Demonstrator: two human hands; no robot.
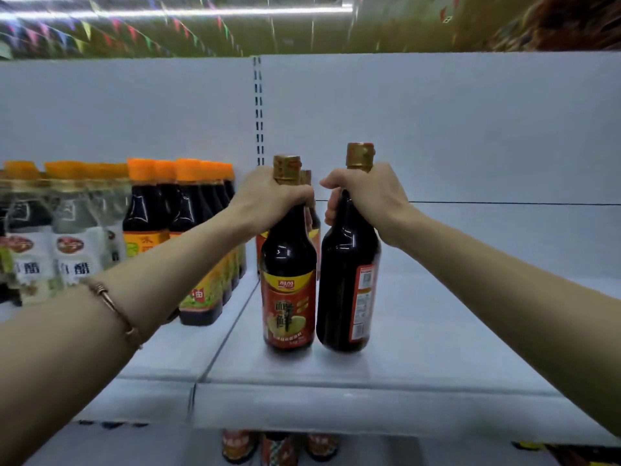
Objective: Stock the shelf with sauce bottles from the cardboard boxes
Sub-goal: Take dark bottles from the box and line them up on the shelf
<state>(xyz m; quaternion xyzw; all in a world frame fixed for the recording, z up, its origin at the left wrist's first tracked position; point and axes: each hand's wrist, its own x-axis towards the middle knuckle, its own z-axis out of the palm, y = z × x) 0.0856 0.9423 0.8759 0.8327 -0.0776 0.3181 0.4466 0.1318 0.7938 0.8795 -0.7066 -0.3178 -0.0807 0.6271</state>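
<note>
Sauce bottles [288, 280] gripped upright on white shelf [437, 348] under bunting [84, 28]

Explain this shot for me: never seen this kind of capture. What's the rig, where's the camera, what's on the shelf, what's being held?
There is no robot here: a person works with bare hands, and one wide-angle camera worn on the head looks forward and down, so both forearms reach in from the bottom corners.

The left hand has its grip round the neck of a dark sauce bottle with a red and yellow label. The right hand grips the neck of a second dark bottle, turned so its back label shows. Both bottles are upright, side by side, at the white shelf; whether they touch it is unclear.

Another gold-capped bottle stands behind them. To the left stand rows of orange-capped bottles.
</note>
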